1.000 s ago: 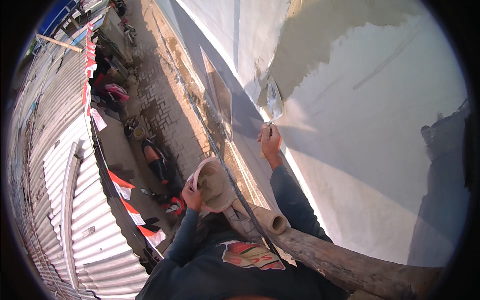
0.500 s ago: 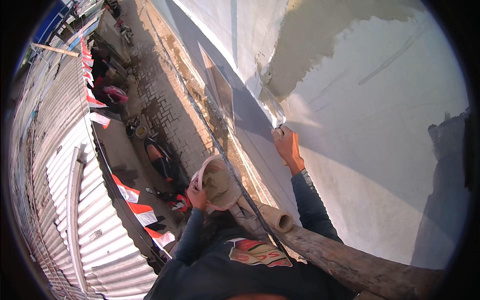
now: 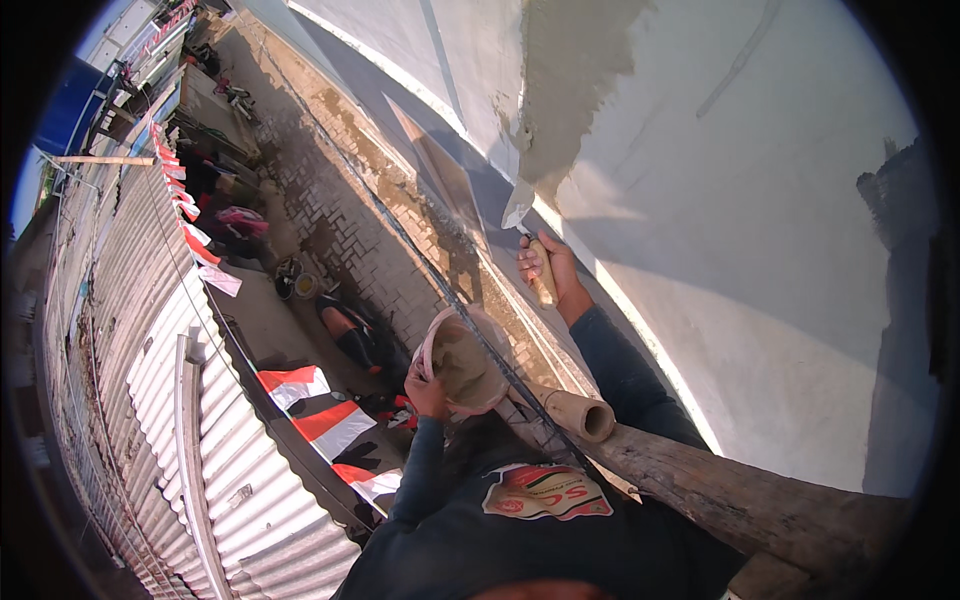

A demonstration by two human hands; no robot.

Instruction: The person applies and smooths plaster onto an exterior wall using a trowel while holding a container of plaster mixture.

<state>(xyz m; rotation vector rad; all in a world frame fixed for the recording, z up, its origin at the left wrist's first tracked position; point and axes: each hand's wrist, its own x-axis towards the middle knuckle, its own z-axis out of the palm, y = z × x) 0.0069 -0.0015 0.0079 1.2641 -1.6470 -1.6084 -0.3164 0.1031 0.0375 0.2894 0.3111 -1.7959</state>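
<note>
My right hand is closed round the wooden handle of a small trowel, held by the edge of the wall. Its metal blade points up and away, close to the plaster near the corner. A darker patch of wet plaster covers the upper part of the pale wall. My left hand grips the rim of a pinkish bucket with grey mortar inside. The bucket sits low in front of me, behind a thin dark pole that crosses it.
A bamboo tube and a thick wooden beam lie in front of my body. The dark pole slants across the view. Far below runs a paved alley. Corrugated roofing and red-and-white flags line the left.
My right hand has drawn back from the wall corner and turned, so the trowel's handle and blade now show. The view has shifted slightly; my left hand stays on the bucket.
</note>
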